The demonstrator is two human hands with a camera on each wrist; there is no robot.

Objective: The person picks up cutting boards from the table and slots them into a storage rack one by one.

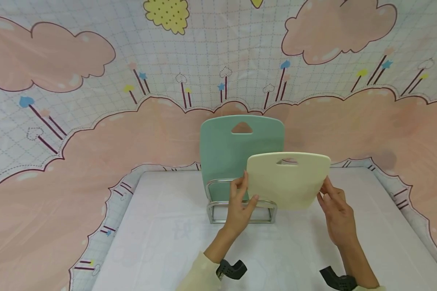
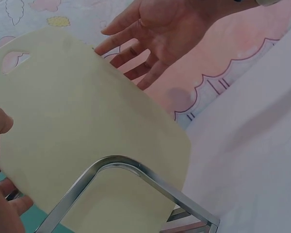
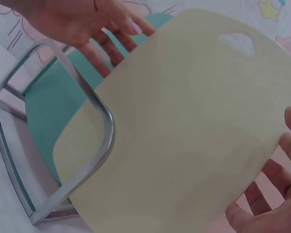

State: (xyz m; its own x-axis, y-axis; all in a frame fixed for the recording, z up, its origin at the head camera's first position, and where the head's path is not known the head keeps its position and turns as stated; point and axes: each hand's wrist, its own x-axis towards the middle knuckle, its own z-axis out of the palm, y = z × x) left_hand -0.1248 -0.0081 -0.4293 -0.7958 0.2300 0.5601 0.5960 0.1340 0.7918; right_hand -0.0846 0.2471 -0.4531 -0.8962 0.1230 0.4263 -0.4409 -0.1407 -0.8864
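Note:
A cream cutting board [image 1: 289,182] with a handle slot is held upright between both hands. My left hand [image 1: 239,206] grips its left edge, thumb over the front and fingers behind. At the opposite edge, my right hand [image 1: 336,216] holds the board between thumb and fingers. The board's lower left part lies behind the front bar of a metal rack [image 1: 211,212]; whether its bottom touches the rack base cannot be told. In the rack's rear part stands a larger teal cutting board [image 1: 222,151], partly covered by the cream one.
The rack stands on a white table [image 1: 160,234], whose far edge lies just behind it. A patterned cloth [image 1: 160,133] with pink clouds hangs behind and around the table. Black wrist bands [image 1: 233,270] sit on both wrists.

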